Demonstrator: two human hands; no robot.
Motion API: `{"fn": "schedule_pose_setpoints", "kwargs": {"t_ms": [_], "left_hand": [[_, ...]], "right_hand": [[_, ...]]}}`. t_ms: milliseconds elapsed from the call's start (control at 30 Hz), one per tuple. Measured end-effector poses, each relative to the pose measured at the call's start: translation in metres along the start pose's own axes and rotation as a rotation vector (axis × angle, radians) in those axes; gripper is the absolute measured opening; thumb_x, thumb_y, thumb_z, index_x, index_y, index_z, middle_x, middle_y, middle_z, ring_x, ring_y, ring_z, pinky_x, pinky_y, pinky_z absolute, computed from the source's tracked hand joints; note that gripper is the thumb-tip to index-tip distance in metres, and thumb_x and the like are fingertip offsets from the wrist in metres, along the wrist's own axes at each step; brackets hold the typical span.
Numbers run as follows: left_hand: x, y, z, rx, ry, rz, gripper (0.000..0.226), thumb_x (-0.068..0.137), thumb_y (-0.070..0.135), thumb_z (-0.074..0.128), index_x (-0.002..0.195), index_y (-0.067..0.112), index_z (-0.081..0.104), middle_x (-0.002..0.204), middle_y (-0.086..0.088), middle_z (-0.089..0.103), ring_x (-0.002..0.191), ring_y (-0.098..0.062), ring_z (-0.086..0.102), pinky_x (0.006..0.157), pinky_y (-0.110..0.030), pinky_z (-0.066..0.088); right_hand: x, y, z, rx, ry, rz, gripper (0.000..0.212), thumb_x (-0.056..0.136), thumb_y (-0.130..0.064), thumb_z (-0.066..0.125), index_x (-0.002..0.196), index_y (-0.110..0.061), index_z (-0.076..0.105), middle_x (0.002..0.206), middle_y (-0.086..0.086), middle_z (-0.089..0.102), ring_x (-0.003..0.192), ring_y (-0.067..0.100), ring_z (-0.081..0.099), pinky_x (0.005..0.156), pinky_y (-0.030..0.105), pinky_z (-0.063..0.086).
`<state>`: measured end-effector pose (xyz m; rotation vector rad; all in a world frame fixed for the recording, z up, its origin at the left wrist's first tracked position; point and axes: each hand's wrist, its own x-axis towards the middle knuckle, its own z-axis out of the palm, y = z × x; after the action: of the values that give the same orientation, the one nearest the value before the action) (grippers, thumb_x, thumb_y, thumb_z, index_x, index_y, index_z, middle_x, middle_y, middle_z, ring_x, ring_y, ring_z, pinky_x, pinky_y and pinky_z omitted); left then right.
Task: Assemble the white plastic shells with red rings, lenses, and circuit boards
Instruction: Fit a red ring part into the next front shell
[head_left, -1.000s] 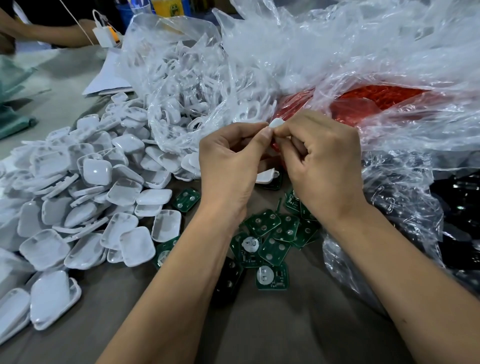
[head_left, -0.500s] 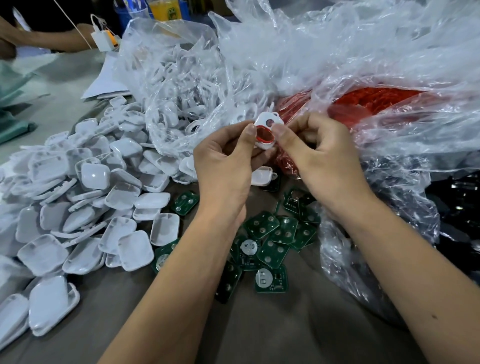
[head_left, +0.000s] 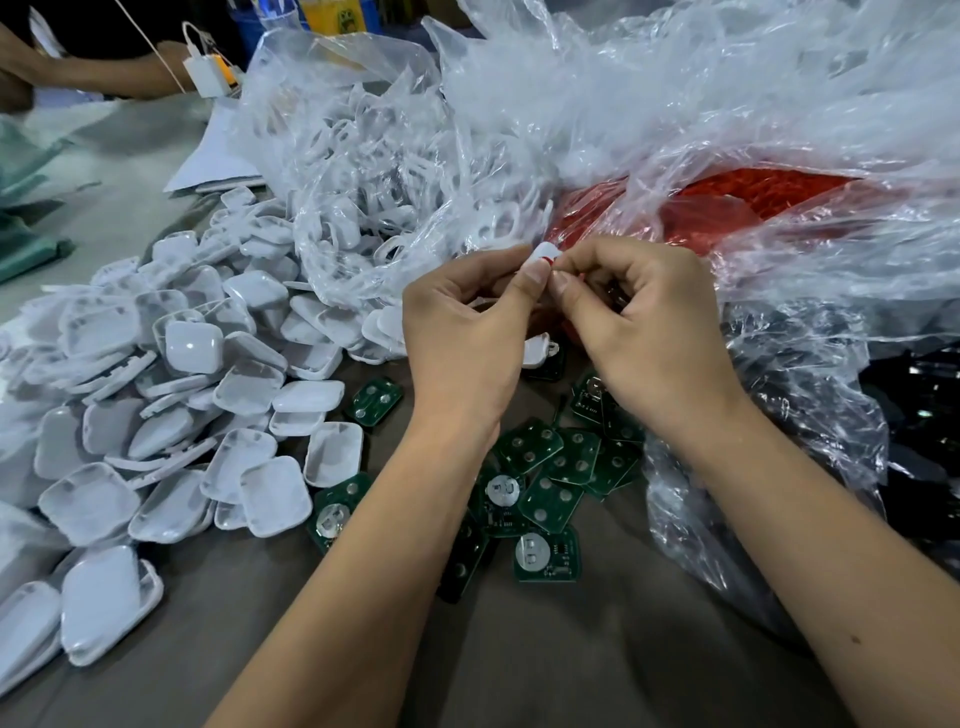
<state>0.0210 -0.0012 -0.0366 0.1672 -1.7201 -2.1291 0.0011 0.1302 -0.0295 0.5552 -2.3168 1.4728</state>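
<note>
In the middle of the frame, both hands meet above the desk (head_left: 519, 665) and pinch one white shell (head_left: 543, 253) between the thumbs and curled fingers. The left hand (head_left: 460, 332) steadies it while the right hand (head_left: 644, 332) seems to press a red ring (head_left: 551, 260) into it; I judge they hold it high and close so the small part can be seated by the thumb tips. Only a small white edge and a bit of red show, so I cannot tell if the ring is fully in, or if a lens is there.

The supplies lie within easy reach: loose white covers (head_left: 156, 415) at left, green circuit boards (head_left: 545, 478) under the wrists. Wrinkled plastic bags (head_left: 675, 130) blur their contents at upper right.
</note>
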Motion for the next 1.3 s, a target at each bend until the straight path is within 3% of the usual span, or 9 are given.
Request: {"fn": "schedule_pose_setpoints", "kwargs": {"t_ms": [167,300,433,633,800,933,1033,1133,1300], "left_hand": [[0.001,-0.007,0.0,0.09,0.029,0.033,0.011,0.087,0.009,0.079,0.096,0.003,0.078,0.083,-0.013,0.078,0.081,-0.032,0.078,0.082,-0.049,0.063],[0.003,-0.011,0.0,0.183,0.026,0.034,0.019,0.081,0.022,0.078,0.093,0.008,0.08,0.085,-0.01,0.079,0.084,-0.031,0.078,0.085,-0.05,0.062],[0.007,-0.015,-0.001,0.287,0.041,0.059,0.021,0.079,0.028,0.076,0.092,0.012,0.081,0.086,-0.004,0.079,0.087,-0.027,0.077,0.085,-0.049,0.061],[0.007,-0.013,-0.003,0.238,0.054,0.019,0.015,0.08,0.023,0.075,0.09,0.013,0.08,0.081,-0.005,0.079,0.081,-0.026,0.078,0.08,-0.047,0.063],[0.004,-0.01,-0.002,0.188,0.051,-0.008,0.012,0.085,0.013,0.075,0.094,0.007,0.078,0.081,-0.009,0.078,0.074,-0.023,0.078,0.061,-0.031,0.063],[0.002,-0.008,0.0,0.211,0.07,-0.021,0.01,0.087,0.011,0.074,0.094,0.007,0.078,0.082,-0.008,0.078,0.072,-0.02,0.078,0.058,-0.026,0.06],[0.002,-0.007,-0.001,0.194,0.089,-0.044,0.006,0.088,0.007,0.073,0.091,0.008,0.078,0.079,-0.007,0.078,0.07,-0.02,0.078,0.057,-0.027,0.06],[0.002,-0.003,-0.001,0.13,0.112,-0.097,0.009,0.086,0.002,0.072,0.085,0.008,0.078,0.073,-0.006,0.077,0.066,-0.018,0.077,0.054,-0.024,0.058],[0.006,0.001,-0.006,0.026,0.14,-0.213,0.014,0.083,-0.006,0.066,0.084,0.003,0.076,0.07,-0.017,0.074,0.062,-0.026,0.073,0.058,-0.033,0.056]], "right_hand": [[0.003,0.001,0.0,0.002,-0.021,0.073,0.01,0.095,-0.013,0.073,0.086,-0.016,0.078,0.072,0.001,0.072,0.067,0.02,0.066,0.063,0.034,0.055],[0.004,0.001,-0.001,0.012,-0.036,0.119,0.011,0.093,-0.014,0.075,0.084,-0.018,0.079,0.072,0.004,0.072,0.067,0.025,0.066,0.06,0.032,0.054],[0.003,0.001,0.0,-0.003,-0.041,0.137,0.013,0.093,-0.014,0.076,0.082,-0.02,0.079,0.067,0.0,0.07,0.059,0.017,0.061,0.054,0.02,0.047],[0.003,-0.004,-0.004,-0.047,-0.107,0.08,0.011,0.096,-0.014,0.073,0.093,-0.02,0.082,0.079,-0.011,0.075,0.074,0.003,0.069,0.069,0.014,0.051],[0.001,-0.007,-0.001,-0.143,-0.078,0.033,0.015,0.095,-0.01,0.071,0.093,-0.018,0.083,0.079,-0.01,0.074,0.074,0.003,0.067,0.066,0.01,0.048],[-0.002,-0.009,0.003,-0.172,-0.031,0.01,0.017,0.093,-0.006,0.07,0.092,-0.017,0.083,0.076,-0.01,0.073,0.072,-0.001,0.065,0.063,0.006,0.043],[-0.002,-0.009,0.004,-0.22,-0.046,-0.046,0.018,0.093,-0.004,0.068,0.094,-0.014,0.083,0.081,-0.005,0.076,0.072,0.004,0.066,0.066,0.01,0.046],[-0.001,-0.01,0.004,-0.269,-0.125,-0.118,0.017,0.096,-0.005,0.067,0.101,-0.01,0.082,0.086,0.001,0.073,0.078,0.014,0.065,0.075,0.026,0.052],[-0.001,-0.012,0.004,-0.363,-0.257,-0.211,0.024,0.104,-0.014,0.056,0.111,-0.013,0.079,0.082,-0.005,0.055,0.074,0.017,0.055,0.07,0.038,0.05]]}}
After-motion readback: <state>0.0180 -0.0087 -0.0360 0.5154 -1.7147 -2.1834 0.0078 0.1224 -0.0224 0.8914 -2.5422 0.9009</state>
